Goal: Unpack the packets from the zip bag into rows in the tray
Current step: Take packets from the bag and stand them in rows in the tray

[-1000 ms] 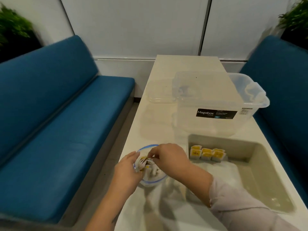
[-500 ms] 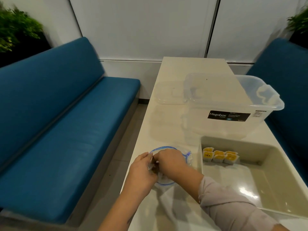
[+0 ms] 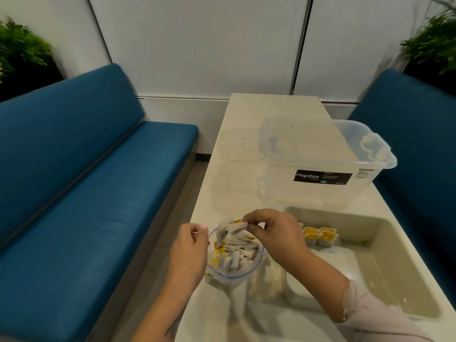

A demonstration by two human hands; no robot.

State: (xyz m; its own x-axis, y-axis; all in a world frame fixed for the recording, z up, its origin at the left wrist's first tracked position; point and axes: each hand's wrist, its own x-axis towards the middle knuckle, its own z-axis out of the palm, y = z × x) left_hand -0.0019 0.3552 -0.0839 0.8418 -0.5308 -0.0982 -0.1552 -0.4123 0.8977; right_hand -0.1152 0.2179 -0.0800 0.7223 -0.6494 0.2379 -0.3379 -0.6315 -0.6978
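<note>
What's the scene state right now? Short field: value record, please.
right hand: pinches a small stack of packets above the bag mouth
left hand: at the bag's left rim, grip unclear
zip bag: open, many packets inside
tray: one short row of packets at its far left corner
clear storage box: beyond the tray, lid off
table: white, carries everything

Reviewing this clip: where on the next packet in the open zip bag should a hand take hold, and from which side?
Probably by the upper edge, from above. The packets stand packed on edge in the zip bag, whose mouth faces up, so only their top edges are free. The right hand pinches a few that way; the left hand holds the rim.
</note>
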